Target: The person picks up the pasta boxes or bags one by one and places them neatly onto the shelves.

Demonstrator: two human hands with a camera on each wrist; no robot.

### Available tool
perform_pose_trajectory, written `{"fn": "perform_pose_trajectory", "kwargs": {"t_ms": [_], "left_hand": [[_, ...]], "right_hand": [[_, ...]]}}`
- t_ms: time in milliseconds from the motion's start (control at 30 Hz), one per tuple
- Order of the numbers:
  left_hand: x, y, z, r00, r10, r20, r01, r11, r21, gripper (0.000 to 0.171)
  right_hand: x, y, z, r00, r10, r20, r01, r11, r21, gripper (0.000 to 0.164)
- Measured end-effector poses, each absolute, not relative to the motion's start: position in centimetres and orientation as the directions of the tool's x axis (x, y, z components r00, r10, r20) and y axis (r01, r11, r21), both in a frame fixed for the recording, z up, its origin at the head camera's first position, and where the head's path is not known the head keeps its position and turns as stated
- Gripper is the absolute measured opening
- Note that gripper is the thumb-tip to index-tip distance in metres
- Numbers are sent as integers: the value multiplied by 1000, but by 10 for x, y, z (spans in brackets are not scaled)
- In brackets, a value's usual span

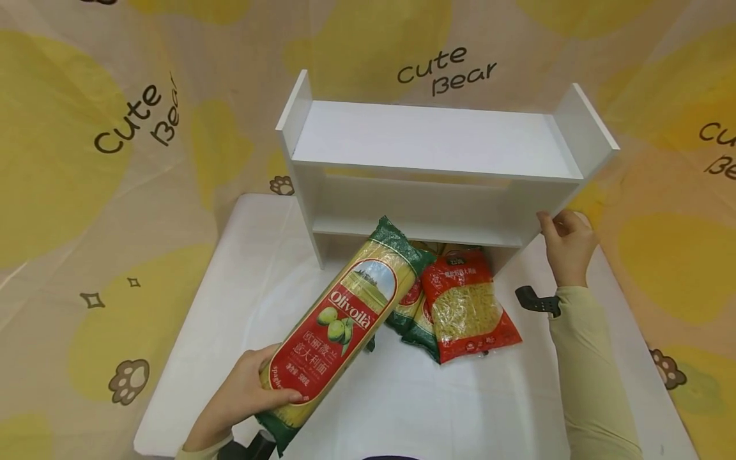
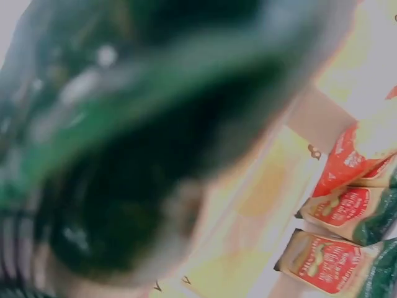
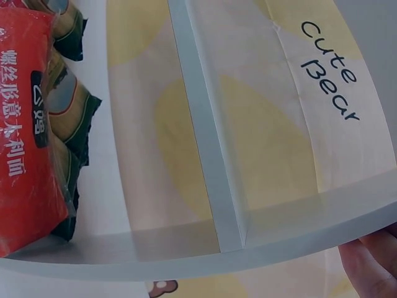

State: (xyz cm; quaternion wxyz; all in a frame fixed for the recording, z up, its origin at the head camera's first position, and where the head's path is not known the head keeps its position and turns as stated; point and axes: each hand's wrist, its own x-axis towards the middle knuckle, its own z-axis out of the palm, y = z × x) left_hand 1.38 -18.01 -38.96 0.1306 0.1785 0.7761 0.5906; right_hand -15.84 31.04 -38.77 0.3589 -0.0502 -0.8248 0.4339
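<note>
My left hand point(image 1: 247, 390) grips the lower end of a spaghetti pack point(image 1: 339, 319), thumb across its front. The pack, with green ends and a red Olivoilà label, slants up to the right in front of the white shelf point(image 1: 431, 142). Its blurred green end point(image 2: 124, 118) fills much of the left wrist view. At the shelf's right side panel, my right hand point(image 1: 570, 249) pinches the front edge between thumb and fingers. In the right wrist view the thumb point(image 3: 363, 267) shows at that panel's edge.
Under the shelf's lower board, a red bag of pasta point(image 1: 467, 310) leans on more spaghetti packs point(image 1: 422, 335), partly hidden behind it. White cloth covers the table point(image 1: 230, 306). A yellow "Cute Bear" curtain point(image 1: 218, 57) hangs behind and at both sides.
</note>
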Motion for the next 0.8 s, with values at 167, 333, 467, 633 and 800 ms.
{"fn": "perform_pose_trajectory", "kwargs": {"t_ms": [167, 333, 467, 633, 800], "left_hand": [[9, -179, -378, -899, 433, 73, 190, 233, 954, 45], [1, -179, -366, -899, 423, 110, 230, 245, 942, 44], [-8, -178, -359, -901, 408, 147, 261, 240, 935, 45], [-15, -175, -351, -905, 394, 161, 256, 202, 945, 41], [-19, -173, -342, -900, 398, 179, 259, 158, 953, 41]], "right_hand": [[-159, 311, -388, -738, 396, 546, -221, 623, -750, 21], [-159, 311, -388, -731, 396, 556, -217, 638, -739, 21], [-159, 311, -388, -730, 399, 554, -210, 641, -738, 21], [-157, 309, -385, -728, 395, 560, -209, 650, -730, 20], [-156, 308, -384, -732, 395, 555, -211, 643, -737, 20]]}}
